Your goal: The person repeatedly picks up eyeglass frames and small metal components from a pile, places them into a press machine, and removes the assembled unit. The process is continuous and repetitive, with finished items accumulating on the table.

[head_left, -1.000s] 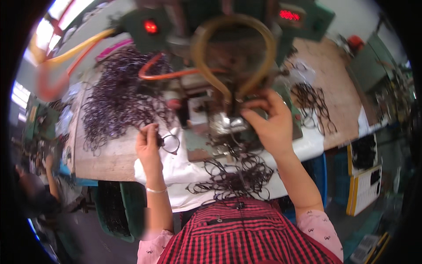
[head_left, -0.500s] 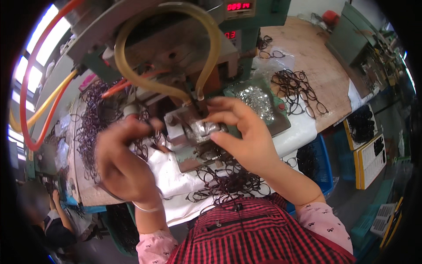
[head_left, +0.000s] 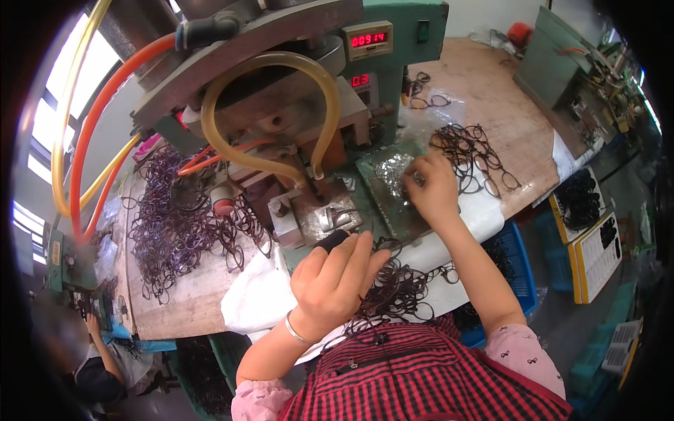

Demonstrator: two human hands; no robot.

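Observation:
My left hand [head_left: 337, 277], with a black cover on one finger, is bent over a heap of dark eyeglass frames [head_left: 393, 291] in front of the machine. Its fingers close on an eyeglass frame [head_left: 387, 244] at the edge of that heap. My right hand [head_left: 433, 184] is over a green tray [head_left: 382, 193] of small silver metal pieces [head_left: 393, 168]. Its thumb and fingertips are pinched together, and whatever is between them is too small to make out. Between the hands and the machine head lies a metal fixture [head_left: 330, 216], with neither hand on it.
The green press [head_left: 393, 28] has red displays and a looped yellowish hose [head_left: 209, 112]. A large heap of frames [head_left: 175, 217] covers the left of the table, near a red button [head_left: 223, 205]. More frames [head_left: 474, 151] lie right; a blue crate [head_left: 519, 274] stands below.
My right hand has left the fixture and moved right to the tray. My left hand has come rightward from the table's left side to the near heap of frames.

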